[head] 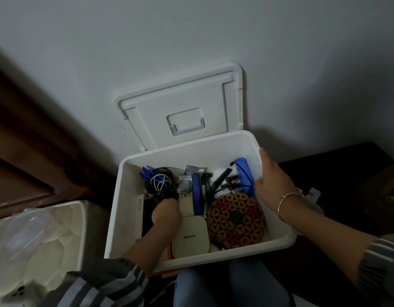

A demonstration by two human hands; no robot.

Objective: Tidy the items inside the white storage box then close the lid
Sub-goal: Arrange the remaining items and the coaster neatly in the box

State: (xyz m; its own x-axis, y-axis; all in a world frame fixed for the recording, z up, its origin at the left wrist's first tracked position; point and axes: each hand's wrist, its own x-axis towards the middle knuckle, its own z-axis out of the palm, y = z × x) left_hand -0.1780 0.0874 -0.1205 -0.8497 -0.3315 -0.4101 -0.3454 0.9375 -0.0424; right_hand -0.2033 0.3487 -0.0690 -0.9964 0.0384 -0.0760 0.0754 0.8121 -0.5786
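Observation:
The white storage box point(160, 265) stands open in front of my knees. Its lid point(182, 100) leans upright against the wall behind it. My left hand point(166, 212) reaches down into the box's left half among dark items, fingers curled and hidden; what it holds is unclear. My right hand point(273, 182) grips the box's right rim. Inside lie a round woven beaded mat point(236, 220), a cream square device point(190, 238), a blue case point(197, 196), coiled cables point(159, 181), pens and a blue object point(243, 173) at the right.
A white lined bin point(47, 229) stands to the left with a phone point(16, 294) near its front. A brown wooden door point(21, 156) is at far left, dark furniture point(346, 173) at right. The grey wall is close behind the box.

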